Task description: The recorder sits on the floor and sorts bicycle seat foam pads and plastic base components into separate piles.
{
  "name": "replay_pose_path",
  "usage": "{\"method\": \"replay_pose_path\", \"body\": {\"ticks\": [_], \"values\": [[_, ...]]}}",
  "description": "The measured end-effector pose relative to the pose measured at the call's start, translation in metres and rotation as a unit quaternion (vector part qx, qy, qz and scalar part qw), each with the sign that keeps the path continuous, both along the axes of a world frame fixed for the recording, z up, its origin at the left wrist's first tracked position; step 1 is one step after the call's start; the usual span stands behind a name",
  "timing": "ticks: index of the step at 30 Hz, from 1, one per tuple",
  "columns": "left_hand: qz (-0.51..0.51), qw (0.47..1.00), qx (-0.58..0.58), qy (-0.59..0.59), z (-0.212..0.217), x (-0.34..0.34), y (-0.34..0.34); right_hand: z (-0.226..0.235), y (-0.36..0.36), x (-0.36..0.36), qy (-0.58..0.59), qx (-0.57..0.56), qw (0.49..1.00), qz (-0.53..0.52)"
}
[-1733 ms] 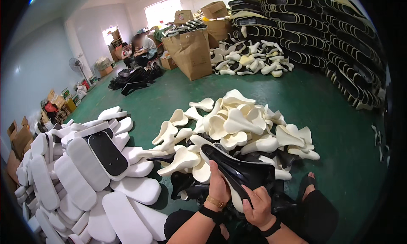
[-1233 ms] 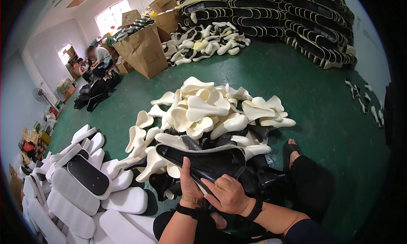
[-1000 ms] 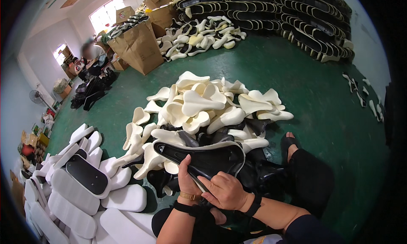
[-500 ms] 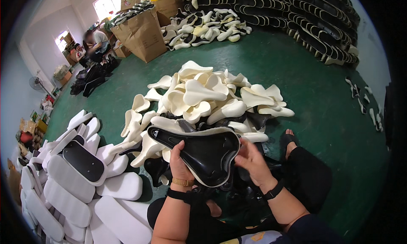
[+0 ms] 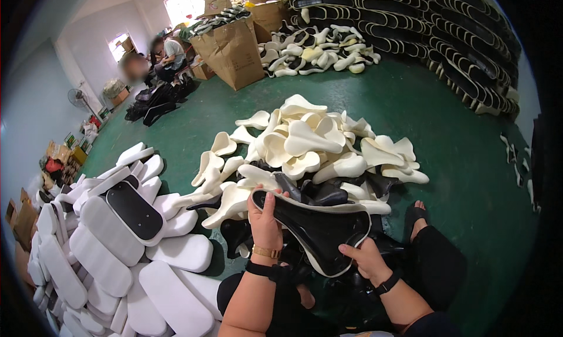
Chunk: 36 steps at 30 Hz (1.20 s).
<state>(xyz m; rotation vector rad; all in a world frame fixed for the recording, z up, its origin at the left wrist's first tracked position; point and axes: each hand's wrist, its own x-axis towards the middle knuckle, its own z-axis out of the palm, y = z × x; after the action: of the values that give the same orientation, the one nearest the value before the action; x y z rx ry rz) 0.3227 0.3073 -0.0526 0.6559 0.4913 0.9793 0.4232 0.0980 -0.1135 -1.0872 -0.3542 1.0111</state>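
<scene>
Head-worn fisheye sits above and behind grip on black saddle [image 5: 319,228]; faces down, forward; grip near, green floor [image 5: 457,138] beyond.

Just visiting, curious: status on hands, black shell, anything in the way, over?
Left fingers around narrow end of black saddle-shaped shell; right fingers at wide end, grip unclear. Shell's hollow side faces camera. Loose black pieces and cream pieces close beyond.

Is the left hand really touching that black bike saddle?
Touching. The head view shows the left hand gripping the black bike saddle by its narrow end, thumb over the rim.
</scene>
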Motion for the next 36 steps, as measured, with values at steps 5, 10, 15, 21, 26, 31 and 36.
{"method": "replay_pose_path", "body": {"ticks": [5,10,15,21,26,31,36], "values": [[-0.086,0.966,0.168,0.175,-0.030,-0.007,0.009,0.003,-0.030,0.012,0.074,-0.052,0.996,-0.020],[-0.123,0.925,0.238,0.269,-0.047,-0.002,0.010,0.026,-0.138,0.175,-0.438,-0.217,0.863,-0.125],[-0.137,0.974,0.055,0.169,-0.006,0.001,0.010,0.086,-0.245,0.331,0.020,0.234,0.773,-0.590],[-0.112,0.983,0.036,0.142,0.002,0.010,0.012,-0.022,-0.101,0.283,-0.051,-0.039,0.971,-0.231],[-0.082,0.985,0.032,0.149,-0.001,0.008,0.016,-0.182,-0.014,0.165,-0.382,-0.453,0.801,0.081],[0.017,0.993,0.016,0.113,0.010,-0.024,0.057,-0.191,0.016,0.060,-0.479,-0.571,0.632,0.212],[0.038,0.994,0.040,0.091,0.025,-0.095,0.127,-0.188,-0.003,0.093,-0.512,-0.497,0.697,0.074]]}}
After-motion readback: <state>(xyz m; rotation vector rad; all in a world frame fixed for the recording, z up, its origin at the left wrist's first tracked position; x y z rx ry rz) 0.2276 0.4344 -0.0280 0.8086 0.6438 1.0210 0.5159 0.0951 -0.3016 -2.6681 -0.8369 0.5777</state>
